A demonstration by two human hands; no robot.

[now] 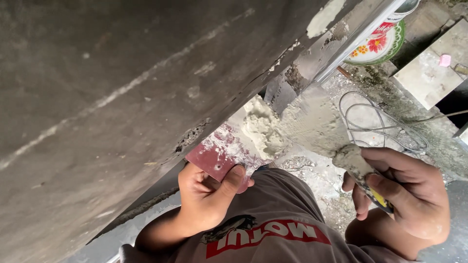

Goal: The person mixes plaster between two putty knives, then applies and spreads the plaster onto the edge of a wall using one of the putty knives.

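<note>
Left hand: the left hand [207,197] is gripping the lower corner of a red board [217,155], thumb pressing flat on its face and fingers curling shut behind it.
Red board: it is tilting up against the underside edge of a grey concrete wall [112,97], and is smeared white.
Putty: a lump of white putty [263,129] is sitting on the upper part of the board, just beside the blade.
Right hand: the right hand [407,195] is closing tightly around the handle of a putty knife [321,126], fingers wrapping the caked handle with a bit of yellow and dark grip showing.
Putty knife: its wide blade, coated in grey-white paste, is reaching up toward the lump and touching it at the board's edge.
Wall: a chipped patch is showing on its edge just above the board.
Ground: a loop of grey cable [380,122] is lying on the dusty floor beyond the knife, and a round flowered tray [378,46] is lying farther off.
</note>
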